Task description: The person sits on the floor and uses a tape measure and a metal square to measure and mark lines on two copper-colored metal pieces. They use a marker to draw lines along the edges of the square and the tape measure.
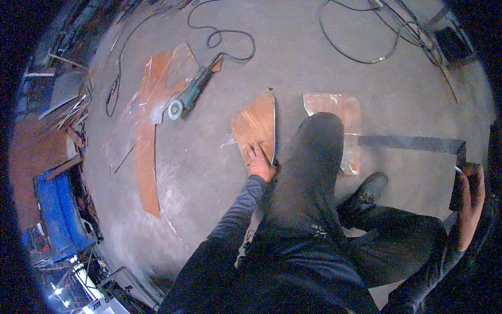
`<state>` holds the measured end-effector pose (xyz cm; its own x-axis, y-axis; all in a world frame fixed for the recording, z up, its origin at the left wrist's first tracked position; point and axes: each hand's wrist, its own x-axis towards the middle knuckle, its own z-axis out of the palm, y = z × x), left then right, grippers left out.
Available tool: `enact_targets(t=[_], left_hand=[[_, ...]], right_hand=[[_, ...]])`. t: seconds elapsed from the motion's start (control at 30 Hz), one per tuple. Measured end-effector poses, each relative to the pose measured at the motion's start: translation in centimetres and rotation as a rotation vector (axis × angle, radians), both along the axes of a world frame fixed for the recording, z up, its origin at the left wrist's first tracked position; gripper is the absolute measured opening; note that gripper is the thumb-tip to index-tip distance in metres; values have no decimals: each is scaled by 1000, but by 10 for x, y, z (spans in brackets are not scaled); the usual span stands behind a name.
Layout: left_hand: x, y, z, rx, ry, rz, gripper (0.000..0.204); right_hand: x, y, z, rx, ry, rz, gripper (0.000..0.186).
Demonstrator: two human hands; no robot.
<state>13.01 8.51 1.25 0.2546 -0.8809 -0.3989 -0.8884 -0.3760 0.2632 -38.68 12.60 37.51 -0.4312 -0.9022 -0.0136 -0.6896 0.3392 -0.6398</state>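
Observation:
My left hand [260, 163] lies flat on a rusty-brown metal plate [257, 123] on the floor, fingers stretched out. At the far right, my right hand [472, 191] is closed around a dark flat L-shaped bar [413, 142], which looks like a steel square. One arm of the square reaches left toward a second rusty plate [350, 112], partly hidden by my knee. A small whitish tip [458, 169] shows by my right fingers; what it belongs to I cannot make out.
An angle grinder [191, 94] lies on the far left among rusty sheet offcuts [147, 167], its cord curling away. Black cables [361, 58] are looped at the far right. Scrap metal [73, 112] and a blue container [58, 212] line the left edge. My boot [372, 187] rests near the second plate.

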Motion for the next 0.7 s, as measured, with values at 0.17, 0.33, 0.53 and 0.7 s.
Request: enact_targets(t=[0.17,0.33,0.53,0.7], left_hand=[[77,0,38,-82,504,-24,110],[146,7,47,-80,736,92,90],[171,35,39,67,681,272,48],[185,59,11,20,799,340,38]], right_hand=[[11,-2,-3,-140,48,-92,48],[21,-13,-2,-149,-52,-72,48],[6,-12,-4,-103,34,-2,49],[-14,-10,-9,-71,128,35,51]])
